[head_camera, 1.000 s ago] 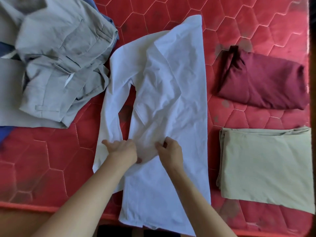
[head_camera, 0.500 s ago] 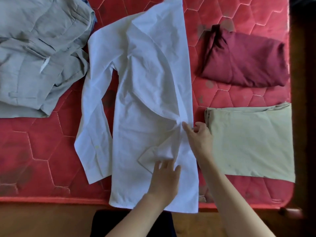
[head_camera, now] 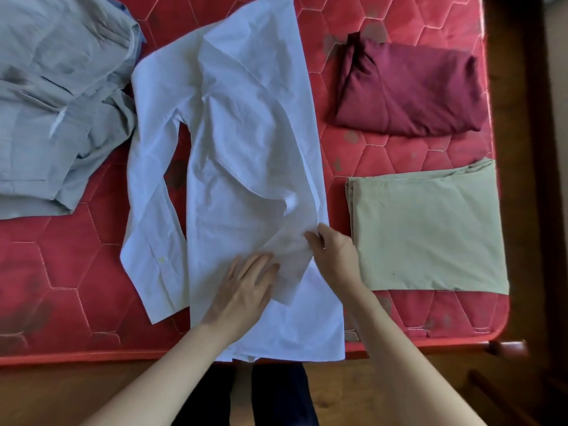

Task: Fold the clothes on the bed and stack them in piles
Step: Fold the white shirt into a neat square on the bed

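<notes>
**Folding the white shirt, sleeve laid across the body**

Looking down through the head camera, I saw the white long-sleeved shirt (head_camera: 246, 167) spread lengthwise on the red quilted mattress (head_camera: 76, 287), its hem reaching the mattress's near edge. One sleeve was folded across the shirt's body, its cuff end lying near the hem; the other sleeve lay stretched out flat on the mattress, alongside the body on the side towards the grey garments.

My left hand (head_camera: 246, 290) lay flat on the shirt, fingers straight and spread, pressing the cloth just beside the folded cuff. My right hand (head_camera: 335, 256) pinched the folded sleeve at the shirt's opposite edge, fingertips curled onto the fabric.

On one side of the shirt, a heap of unfolded grey garments (head_camera: 58, 103) lay rumpled, touching the shirt near its shoulder. On the other side, well apart from the shirt, sat a folded maroon garment (head_camera: 408, 90), and nearer the mattress's near edge a folded beige garment (head_camera: 427, 232), just beside my right hand. A dark wooden floor (head_camera: 522, 210) showed beyond the mattress's edge past the beige one.
</notes>
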Tool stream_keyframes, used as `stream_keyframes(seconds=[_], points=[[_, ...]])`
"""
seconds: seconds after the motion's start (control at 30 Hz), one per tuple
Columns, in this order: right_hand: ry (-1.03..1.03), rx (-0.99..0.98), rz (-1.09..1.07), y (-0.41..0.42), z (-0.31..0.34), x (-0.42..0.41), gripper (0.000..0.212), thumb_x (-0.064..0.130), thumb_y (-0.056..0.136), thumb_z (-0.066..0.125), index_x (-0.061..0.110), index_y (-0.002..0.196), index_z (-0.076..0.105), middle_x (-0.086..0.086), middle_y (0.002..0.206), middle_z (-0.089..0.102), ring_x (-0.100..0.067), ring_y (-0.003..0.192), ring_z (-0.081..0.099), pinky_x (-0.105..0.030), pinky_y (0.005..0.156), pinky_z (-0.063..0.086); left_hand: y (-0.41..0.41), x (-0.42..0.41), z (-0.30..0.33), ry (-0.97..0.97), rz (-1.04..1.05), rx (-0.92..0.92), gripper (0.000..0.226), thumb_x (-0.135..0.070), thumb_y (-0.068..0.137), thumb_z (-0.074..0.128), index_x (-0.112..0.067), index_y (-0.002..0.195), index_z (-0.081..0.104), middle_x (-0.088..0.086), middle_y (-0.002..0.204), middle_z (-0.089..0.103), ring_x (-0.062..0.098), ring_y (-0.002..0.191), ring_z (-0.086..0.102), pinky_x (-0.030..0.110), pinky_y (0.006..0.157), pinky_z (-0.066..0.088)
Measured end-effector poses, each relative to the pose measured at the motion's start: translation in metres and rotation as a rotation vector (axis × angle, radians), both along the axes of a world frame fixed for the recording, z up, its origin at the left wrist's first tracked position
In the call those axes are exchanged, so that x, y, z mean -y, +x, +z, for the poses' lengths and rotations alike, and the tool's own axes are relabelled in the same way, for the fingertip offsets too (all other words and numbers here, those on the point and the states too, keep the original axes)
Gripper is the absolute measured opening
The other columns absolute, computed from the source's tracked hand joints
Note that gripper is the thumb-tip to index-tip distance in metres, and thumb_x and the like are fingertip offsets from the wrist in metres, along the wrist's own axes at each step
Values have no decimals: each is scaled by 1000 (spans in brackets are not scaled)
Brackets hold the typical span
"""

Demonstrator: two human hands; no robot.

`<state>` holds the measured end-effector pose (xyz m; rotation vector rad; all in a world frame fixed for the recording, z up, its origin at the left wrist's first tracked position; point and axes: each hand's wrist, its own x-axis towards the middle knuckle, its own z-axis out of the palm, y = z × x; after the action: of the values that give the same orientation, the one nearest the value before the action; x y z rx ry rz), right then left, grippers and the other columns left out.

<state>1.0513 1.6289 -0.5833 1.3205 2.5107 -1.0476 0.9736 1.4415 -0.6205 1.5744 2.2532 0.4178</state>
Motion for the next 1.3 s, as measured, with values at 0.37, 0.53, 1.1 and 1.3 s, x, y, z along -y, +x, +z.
stream_keyframes(seconds=[0.37,0.53,1.1,1.3], points=[[136,104,-248,35,24,-118,44,27,89,66,2,124,57,-17,125,54,-32,116,50,-34,93,38,-85,-79,19,-93,144,-142,49,-21,97,46,-2,142,42,19,150,37,35,139,35,57,108,31],[315,-48,79,-35,5,-81,44,19,88,67,-5,123,57,-27,125,53,-42,121,48,-45,103,37,-141,-107,10,-225,155,-210,55,-28,101,37,-13,152,22,8,161,13,24,148,9,50,115,16],[406,91,233,-261,-58,-106,53,44,96,47,13,138,40,-7,135,44,-28,126,38,-37,101,31,-285,-118,-28,20,89,-294,42,-29,98,33,-12,123,63,8,132,58,27,130,47,53,110,27],[479,64,203,-265,-65,-108,50,45,94,50,14,133,46,-6,130,47,-27,120,41,-36,95,32,-343,-165,-26,8,6,-352,44,-17,98,46,-10,142,44,6,153,35,24,145,24,49,116,11]])
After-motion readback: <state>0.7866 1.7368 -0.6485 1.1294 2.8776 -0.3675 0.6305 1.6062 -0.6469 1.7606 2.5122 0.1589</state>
